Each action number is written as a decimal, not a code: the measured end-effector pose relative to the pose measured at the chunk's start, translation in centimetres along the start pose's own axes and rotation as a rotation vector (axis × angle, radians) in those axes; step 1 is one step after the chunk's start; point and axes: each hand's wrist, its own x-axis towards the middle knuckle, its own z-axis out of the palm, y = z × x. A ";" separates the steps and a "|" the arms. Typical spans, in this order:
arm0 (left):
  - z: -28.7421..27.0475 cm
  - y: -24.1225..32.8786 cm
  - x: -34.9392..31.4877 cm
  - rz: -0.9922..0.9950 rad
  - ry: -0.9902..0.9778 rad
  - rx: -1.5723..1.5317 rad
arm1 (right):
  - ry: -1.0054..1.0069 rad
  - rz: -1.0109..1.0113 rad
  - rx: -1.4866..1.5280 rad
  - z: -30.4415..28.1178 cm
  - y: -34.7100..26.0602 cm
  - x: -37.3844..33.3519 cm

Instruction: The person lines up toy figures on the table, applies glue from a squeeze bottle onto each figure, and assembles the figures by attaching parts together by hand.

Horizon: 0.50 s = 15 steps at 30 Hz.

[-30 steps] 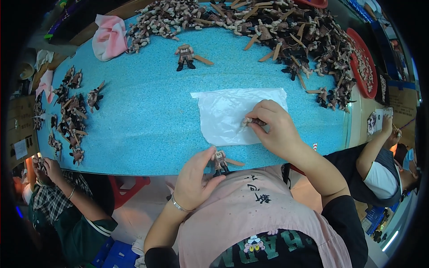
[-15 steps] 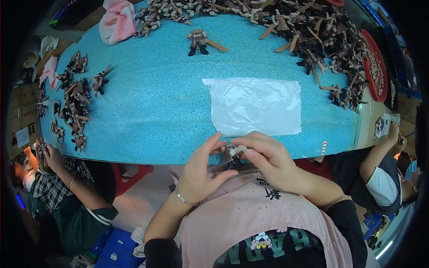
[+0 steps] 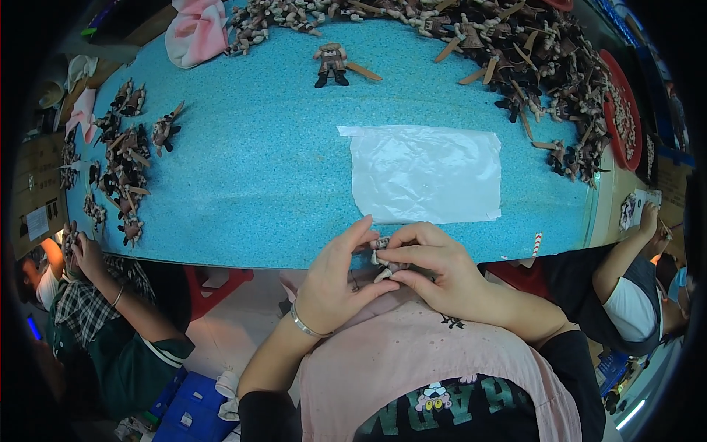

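Note:
Just past the table's near edge, a small toy figure (image 3: 381,258) with pale limbs and dark parts is held between my hands. My left hand (image 3: 333,278) curves round its left side, thumb under it and fingertips at its upper end. From the right, my right hand (image 3: 436,267) pinches it between thumb and fingers and covers part of it. Beyond the hands, a white plastic sheet (image 3: 427,177) lies on the blue table (image 3: 243,162). A single headless-looking figure (image 3: 331,65) with a brown strip beside it lies farther off.
A big heap of similar figures (image 3: 508,59) spreads along the far and right sides. A red tray (image 3: 635,151) of small pale pieces stands at the right. More figures (image 3: 127,166) and a pink cloth (image 3: 195,33) lie left. Co-workers' hands (image 3: 90,256) show at both sides.
The figure between my hands has been turned, its pale part now lower and nearer me. My right fingers have shifted their grip across it. The whole view has moved slightly.

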 end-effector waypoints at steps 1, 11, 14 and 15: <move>0.0 0.0 0.0 0.000 -0.001 0.000 | 0.009 0.034 0.030 0.0 0.0 0.0; -0.5 -0.1 -0.1 -0.006 -0.010 -0.079 | 0.101 0.194 0.152 0.3 0.1 -0.1; -0.4 -0.4 -0.1 -0.054 -0.009 -0.140 | 0.111 0.194 0.158 0.5 0.4 -0.2; -0.4 -0.4 -0.1 -0.083 -0.015 -0.129 | 0.114 0.202 0.167 0.5 0.4 -0.2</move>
